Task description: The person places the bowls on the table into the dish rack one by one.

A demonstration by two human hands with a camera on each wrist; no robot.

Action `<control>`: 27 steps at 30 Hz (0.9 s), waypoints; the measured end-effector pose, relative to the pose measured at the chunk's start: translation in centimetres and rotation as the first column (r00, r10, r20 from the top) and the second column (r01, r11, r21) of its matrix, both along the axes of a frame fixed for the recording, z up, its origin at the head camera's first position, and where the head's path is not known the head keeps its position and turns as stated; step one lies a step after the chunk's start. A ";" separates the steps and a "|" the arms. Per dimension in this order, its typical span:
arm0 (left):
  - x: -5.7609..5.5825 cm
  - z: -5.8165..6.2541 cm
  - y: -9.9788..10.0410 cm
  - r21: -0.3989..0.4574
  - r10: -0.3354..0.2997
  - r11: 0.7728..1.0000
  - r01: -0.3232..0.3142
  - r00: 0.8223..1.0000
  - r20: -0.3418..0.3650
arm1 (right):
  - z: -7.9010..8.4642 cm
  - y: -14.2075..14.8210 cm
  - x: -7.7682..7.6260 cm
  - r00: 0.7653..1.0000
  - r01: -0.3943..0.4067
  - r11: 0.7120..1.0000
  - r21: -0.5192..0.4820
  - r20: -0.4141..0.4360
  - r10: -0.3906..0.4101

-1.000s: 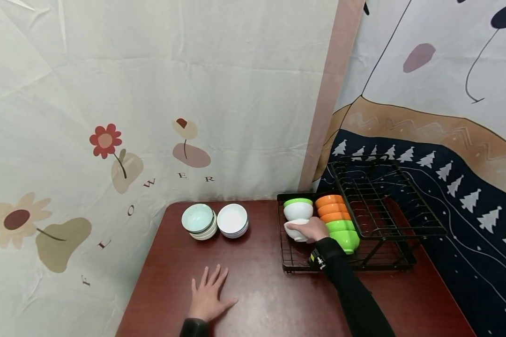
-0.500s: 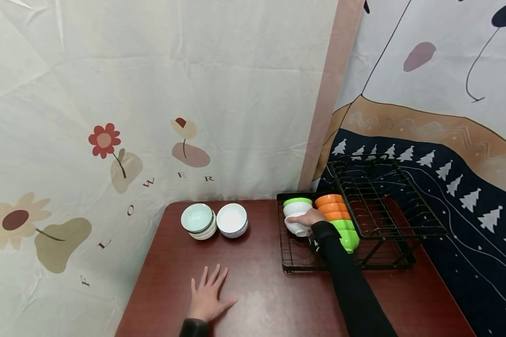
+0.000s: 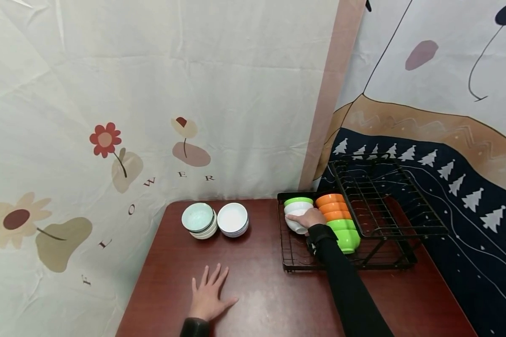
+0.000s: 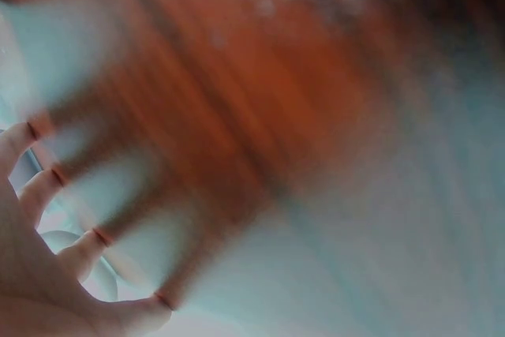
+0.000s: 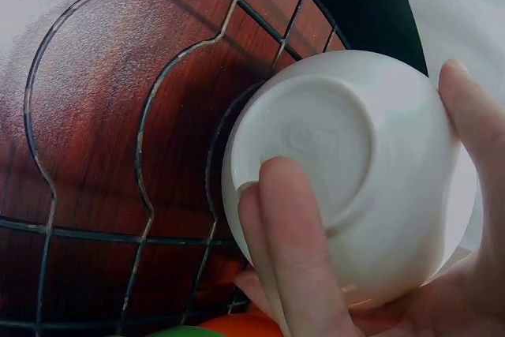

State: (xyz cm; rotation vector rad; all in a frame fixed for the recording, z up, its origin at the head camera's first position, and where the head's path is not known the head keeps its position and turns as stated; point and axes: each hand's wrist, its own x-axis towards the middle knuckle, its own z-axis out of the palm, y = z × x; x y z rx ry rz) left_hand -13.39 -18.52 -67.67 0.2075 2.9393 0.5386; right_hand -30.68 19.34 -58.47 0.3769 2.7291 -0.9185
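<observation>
My right hand grips a white bowl, tilted on its side in the lower tier of the black dish rack. In the right wrist view the thumb lies along the rim side and two fingers press on the bowl's base by its foot ring. Just behind it in the head view is another white bowl, with a green bowl beyond. Beside the hand runs a row of nested orange bowls and green bowls. My left hand rests on the table with its fingers spread.
A stack of bowls with a pale green one on top and a stack of white bowls stand at the table's back left. The rack's raised upper tier overhangs its right part. A patterned cloth hangs behind the table.
My right hand has pushed the white bowl away from me, up against the white bowl behind it. The left hand has stayed in place.
</observation>
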 end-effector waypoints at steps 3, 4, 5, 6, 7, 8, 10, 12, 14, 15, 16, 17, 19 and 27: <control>-0.1 -0.1 0.0 -0.001 -0.002 1.000 0.002 1.000 -0.001 | 0.0 0.0 0.2 1.000 -0.003 1.000 0.001 -0.020 0.003; -0.1 -0.1 0.0 0.001 0.002 1.000 -0.002 1.000 0.002 | 0.0 0.0 0.3 1.000 -0.004 1.000 0.001 -0.024 0.004; -0.1 -0.2 0.0 0.002 0.002 1.000 -0.002 1.000 -0.001 | 0.0 0.0 0.3 1.000 -0.003 1.000 -0.009 -0.027 0.002; 0.0 -0.2 0.0 0.002 0.001 1.000 -0.001 1.000 -0.004 | 0.1 0.0 0.4 1.000 -0.001 1.000 -0.019 -0.031 0.001; 0.0 -0.3 -0.1 0.003 0.001 1.000 -0.001 1.000 -0.009 | 0.1 0.0 0.5 0.999 -0.003 1.000 -0.024 -0.036 0.002; 0.0 -0.4 -0.1 0.003 0.001 1.000 -0.001 1.000 -0.013 | 0.2 0.0 0.6 0.999 -0.005 1.000 -0.029 -0.041 0.004; 0.0 -0.4 -0.1 0.004 0.001 1.000 0.000 1.000 -0.019 | 0.3 0.1 0.8 0.998 -0.014 1.000 -0.011 -0.055 0.014; 0.1 -0.4 -0.2 0.003 -0.001 1.000 0.001 1.000 -0.023 | 0.6 0.1 1.1 0.997 -0.026 1.000 0.018 -0.074 0.027; 0.1 -0.4 -0.2 0.004 -0.006 1.000 0.006 1.000 -0.027 | 0.9 0.0 1.4 0.995 -0.034 0.998 0.051 -0.092 0.039; 0.1 -0.3 -0.2 0.003 -0.006 1.000 0.006 1.000 -0.024 | 1.0 0.0 1.6 0.994 -0.036 0.997 0.068 -0.102 0.043; 0.0 -0.3 -0.2 0.004 -0.007 1.000 0.007 1.000 -0.024 | 1.2 -0.1 1.8 0.992 -0.037 0.996 0.083 -0.117 0.046; 0.0 -0.3 -0.1 0.004 -0.010 1.000 0.010 1.000 -0.025 | 1.4 -0.1 2.0 0.990 -0.037 0.994 0.100 -0.135 0.050; 0.0 -0.2 -0.1 0.005 -0.009 1.000 0.009 1.000 -0.018 | 1.7 -0.2 2.7 0.981 -0.034 0.991 0.128 -0.185 0.058; -0.1 -0.3 -0.2 0.016 -0.001 1.000 0.001 1.000 -0.003 | 2.7 0.2 7.4 0.898 -0.045 0.978 0.204 -0.420 0.129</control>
